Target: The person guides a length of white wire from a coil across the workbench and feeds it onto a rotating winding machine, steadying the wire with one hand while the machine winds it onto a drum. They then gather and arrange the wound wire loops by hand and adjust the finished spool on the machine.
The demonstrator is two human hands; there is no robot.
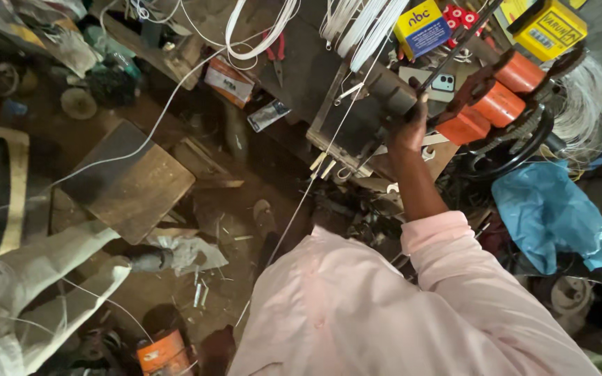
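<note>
- A forearm in a pale pink sleeve (pixel 447 278) was seen stretched up and away from the body, the cuff pushed back from the wrist.
- The right hand (pixel 410 127) was raised to a dark cylindrical part (pixel 389 92) of a winding machine and was wrapped around it, the fingers curled shut against it.
- The cylinder was set on a flat metal frame (pixel 346 129) at the edge of a cluttered bench, just beside the orange parts (pixel 499 97) of the machine.
- A thin white wire (pixel 329 150) was seen running from the frame down towards the body.
- The left hand was not seen in the head view.
- A crumpled blue plastic bag (pixel 548 212) lay to the right of the arm, below a bundle of pale wire (pixel 583 104).
- A wooden board (pixel 134 181) lay on the floor well apart to the left, with an orange tin (pixel 164 354) nearer the lower edge.
</note>
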